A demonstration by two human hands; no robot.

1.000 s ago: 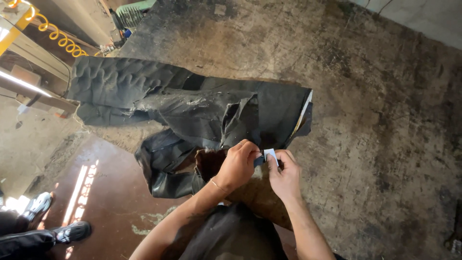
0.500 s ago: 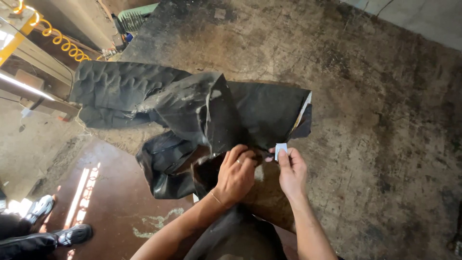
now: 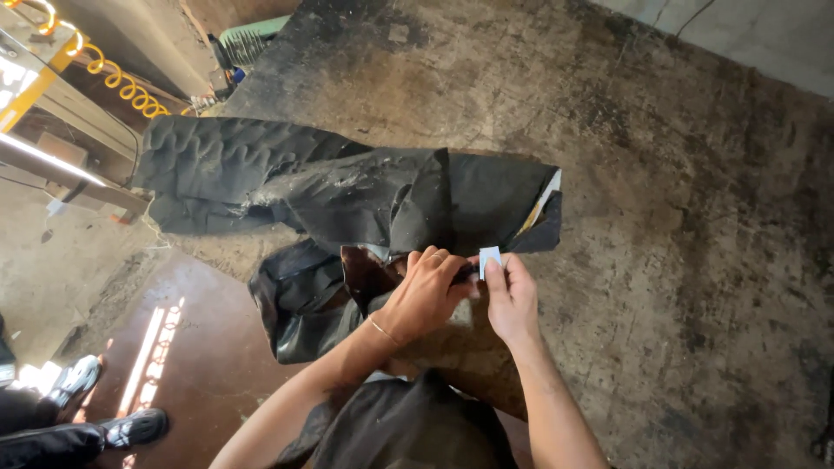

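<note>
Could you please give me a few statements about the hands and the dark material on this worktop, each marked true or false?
1. The right hand pinches a small white tag. True.
2. The left hand rests flat on the bare worktop, away from the black sheet. False: it grips the sheet's edge beside the tag.
3. A yellow coiled hose hangs at upper left. True.
4. The black sheet lies perfectly flat. False: it is folded and rumpled.
5. Shoes show at lower left. True.

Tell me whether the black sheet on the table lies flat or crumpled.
Crumpled. The black sheet rises in folds and ridges on the table, one edge turned up, where the left hand grips it beside the right hand.
</note>
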